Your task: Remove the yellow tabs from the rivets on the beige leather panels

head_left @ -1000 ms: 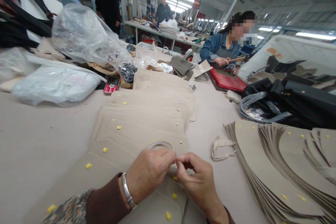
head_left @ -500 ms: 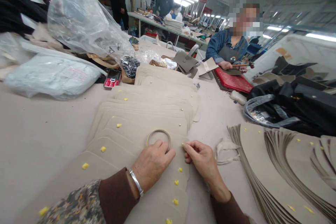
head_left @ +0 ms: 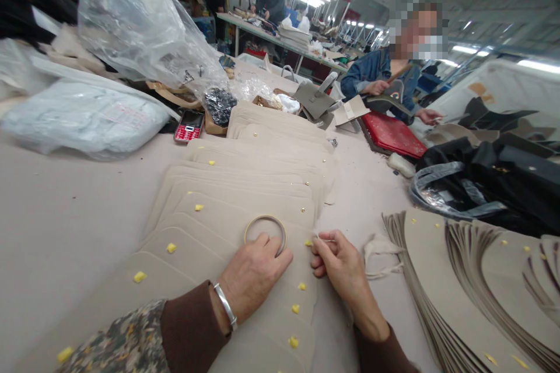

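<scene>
My left hand [head_left: 256,268] rests on the overlapping beige panels [head_left: 245,224], its fingers curled around the lower part of a narrow yellowish tape roll [head_left: 265,217]. Close to the right edge of the same panel, my right hand [head_left: 339,259] has thumb and forefinger pinched together. Just left of those fingertips, a small piece of yellow tape [head_left: 308,243] sits on the panel; whether the fingers still hold anything is hidden. More yellow pieces [head_left: 301,287] mark the nearer panels, while small metal studs [head_left: 303,210] show bare on the farther ones.
Fanned beige panels [head_left: 429,262] lie at right, behind a fabric scrap [head_left: 380,250]. Black bags [head_left: 485,175] are farther back. A red-keyed phone [head_left: 189,127] and a plastic-wrapped bundle [head_left: 87,122] lie at left. A co-worker [head_left: 385,76] sits across the table by a red block [head_left: 394,131].
A metal stud beside my right fingertips is now covered by a yellow piece, and my right hand has drawn slightly rightward. My left hand keeps still. The co-worker has spread their hands apart.
</scene>
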Motion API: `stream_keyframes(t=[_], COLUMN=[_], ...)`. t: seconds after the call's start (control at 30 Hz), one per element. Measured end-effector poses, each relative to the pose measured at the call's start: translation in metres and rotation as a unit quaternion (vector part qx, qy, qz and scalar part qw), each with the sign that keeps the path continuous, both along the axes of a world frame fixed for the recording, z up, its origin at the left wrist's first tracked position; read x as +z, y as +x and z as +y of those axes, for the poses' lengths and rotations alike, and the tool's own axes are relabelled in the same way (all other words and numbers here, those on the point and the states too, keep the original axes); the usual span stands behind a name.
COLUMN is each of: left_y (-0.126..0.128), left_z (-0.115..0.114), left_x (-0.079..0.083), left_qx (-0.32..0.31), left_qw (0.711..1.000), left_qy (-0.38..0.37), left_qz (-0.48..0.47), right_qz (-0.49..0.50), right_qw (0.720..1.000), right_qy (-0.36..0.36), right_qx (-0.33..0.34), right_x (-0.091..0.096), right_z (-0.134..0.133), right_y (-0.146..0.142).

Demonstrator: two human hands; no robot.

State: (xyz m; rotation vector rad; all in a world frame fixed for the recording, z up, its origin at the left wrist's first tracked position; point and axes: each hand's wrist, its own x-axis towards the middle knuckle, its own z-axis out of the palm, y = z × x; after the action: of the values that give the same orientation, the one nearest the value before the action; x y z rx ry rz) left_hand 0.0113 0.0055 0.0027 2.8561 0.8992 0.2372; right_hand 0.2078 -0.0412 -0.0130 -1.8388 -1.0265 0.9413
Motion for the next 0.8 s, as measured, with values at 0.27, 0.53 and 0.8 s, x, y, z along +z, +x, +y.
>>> stream_keyframes(t=[0.27,0.53,0.8], left_y=[0.0,-0.002,-0.015], left_z=[0.001,0.001,0.008], left_x=[0.0,-0.001,0.005], left_qx=[-0.001,0.006,-0.007], left_qw=[1.0,1.0,0.99], left_qy=[-0.004,0.025,0.05], left_qz=[-0.001,-0.016,-0.133], right_qz=[-0.174,-0.263,-0.275], right_qw=[0.983,0.957,0.943], right_qy=[0.005,0.055,-0.075], right_qx=[0.051,0.114,0.173], right_x=[0.008,0.015,0.024], right_z=[-0.003,0.007,-0.013], right_y=[-0.009,-0.009,-0.015])
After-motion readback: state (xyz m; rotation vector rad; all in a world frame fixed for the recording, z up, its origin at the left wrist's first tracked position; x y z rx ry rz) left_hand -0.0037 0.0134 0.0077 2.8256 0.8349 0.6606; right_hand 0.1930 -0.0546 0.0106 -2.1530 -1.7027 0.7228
